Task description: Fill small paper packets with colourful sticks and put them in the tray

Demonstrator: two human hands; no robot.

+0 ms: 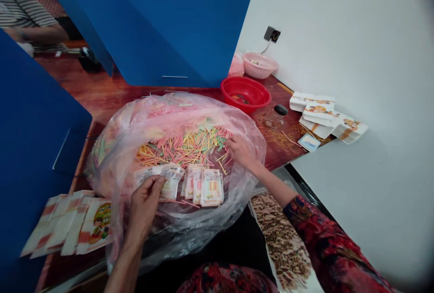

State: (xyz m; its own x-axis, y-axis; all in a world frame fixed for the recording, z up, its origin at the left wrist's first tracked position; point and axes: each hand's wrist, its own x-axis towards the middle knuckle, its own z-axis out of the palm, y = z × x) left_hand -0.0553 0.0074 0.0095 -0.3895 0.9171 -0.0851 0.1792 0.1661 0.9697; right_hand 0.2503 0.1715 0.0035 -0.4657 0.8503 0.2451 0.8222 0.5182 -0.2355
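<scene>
A large clear plastic bag lies spread open on the table, holding a heap of thin pink, yellow and green sticks. My left hand pinches a small clear printed packet between thumb and fingers at the bag's front. To its right, several filled packets overlap in a row, with coloured sticks showing through the front one. My right hand is at the right end of the heap, its fingers drawn together on some sticks; the fingertips are partly hidden.
Stacks of printed packets lie at the left and right. A red basin, a pink basin and a black-lidded jar stand behind. Blue partitions and a white wall enclose the table. A person sits beyond, at left.
</scene>
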